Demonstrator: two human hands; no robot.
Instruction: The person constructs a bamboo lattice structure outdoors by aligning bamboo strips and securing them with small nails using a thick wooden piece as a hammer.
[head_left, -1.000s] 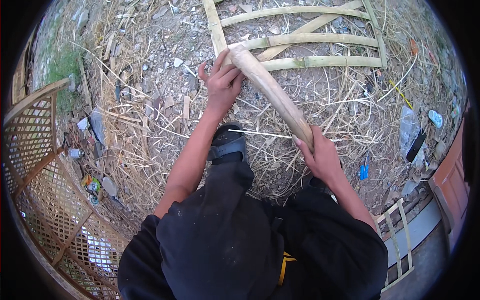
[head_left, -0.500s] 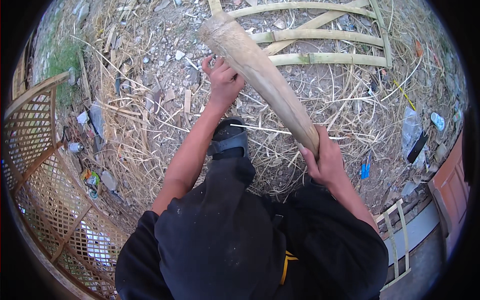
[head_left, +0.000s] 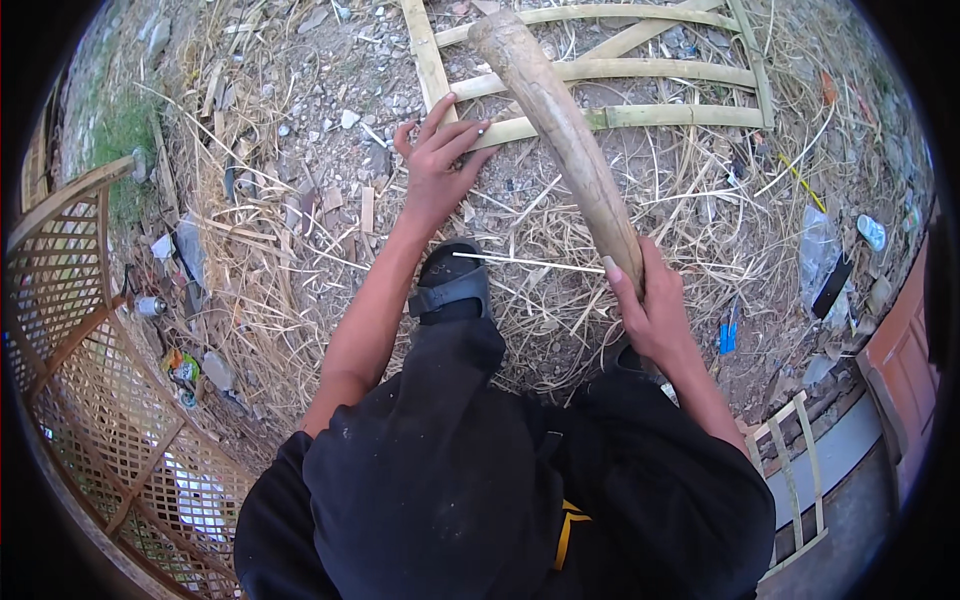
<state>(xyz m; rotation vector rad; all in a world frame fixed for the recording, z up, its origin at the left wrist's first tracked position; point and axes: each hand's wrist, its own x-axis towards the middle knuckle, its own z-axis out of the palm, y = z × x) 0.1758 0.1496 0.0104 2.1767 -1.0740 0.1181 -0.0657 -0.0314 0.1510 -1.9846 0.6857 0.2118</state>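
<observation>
The right hand point(head_left: 658, 312) holds a thick, worn, tan stick point(head_left: 575, 138); the left hand point(head_left: 436, 162), grip unclear, touches the pale slatted frame point(head_left: 672, 116) at its near-left corner.

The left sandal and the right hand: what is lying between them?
In the head view, between the left sandal and the right hand lie a thin pale strip and scattered straw-like shavings.
</observation>
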